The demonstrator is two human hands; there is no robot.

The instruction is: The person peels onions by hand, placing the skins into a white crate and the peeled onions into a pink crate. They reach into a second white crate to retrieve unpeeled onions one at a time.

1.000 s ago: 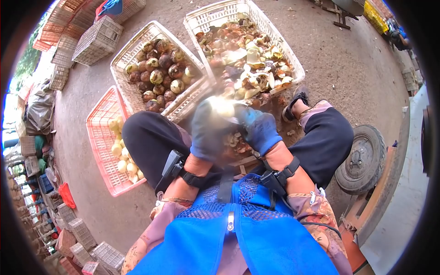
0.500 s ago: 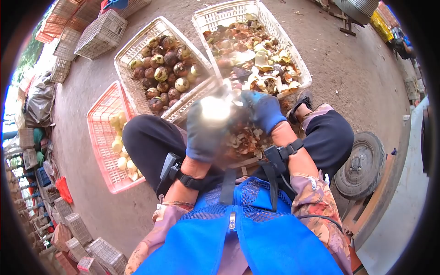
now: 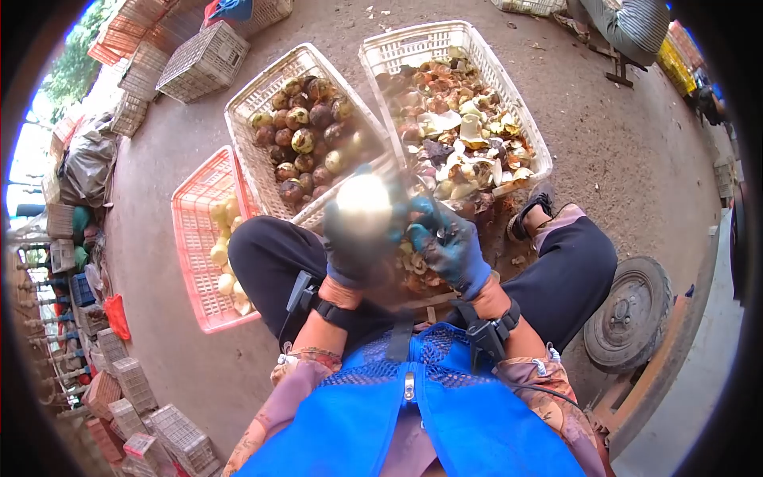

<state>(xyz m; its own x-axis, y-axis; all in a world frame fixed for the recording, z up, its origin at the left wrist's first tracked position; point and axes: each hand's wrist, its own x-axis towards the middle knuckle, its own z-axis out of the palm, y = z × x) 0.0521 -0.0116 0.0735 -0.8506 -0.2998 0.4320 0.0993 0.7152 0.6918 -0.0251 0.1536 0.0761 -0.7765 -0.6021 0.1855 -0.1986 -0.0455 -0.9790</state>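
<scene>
My left hand (image 3: 350, 248), in a dark blue glove, is closed around a pale round thing (image 3: 363, 196), washed out by glare. Beside it on the right, my gloved right hand (image 3: 451, 248) has its fingers curled around something small and dark, mostly hidden. Blue-green stains mark that glove's fingers. Beyond my hands, a white crate (image 3: 241, 118) holds round brown-and-yellow vegetables (image 3: 303, 141), rather like onions. The white crate on the right (image 3: 509, 75) is filled with peelings (image 3: 470, 127). More peelings (image 3: 420, 280) lie below my hands, between my legs.
A pink crate (image 3: 193, 262) with pale round vegetables (image 3: 220, 253) stands by my left knee. On the right a wheel (image 3: 628, 314) lies near a metal sheet. Crates (image 3: 204, 62) are stacked at the far left. At the top right sits another person (image 3: 636, 32).
The view has shifted, so the crates appear farther right and lower. My right hand has turned and dropped, showing its curled fingers. My left hand still holds the pale thing.
</scene>
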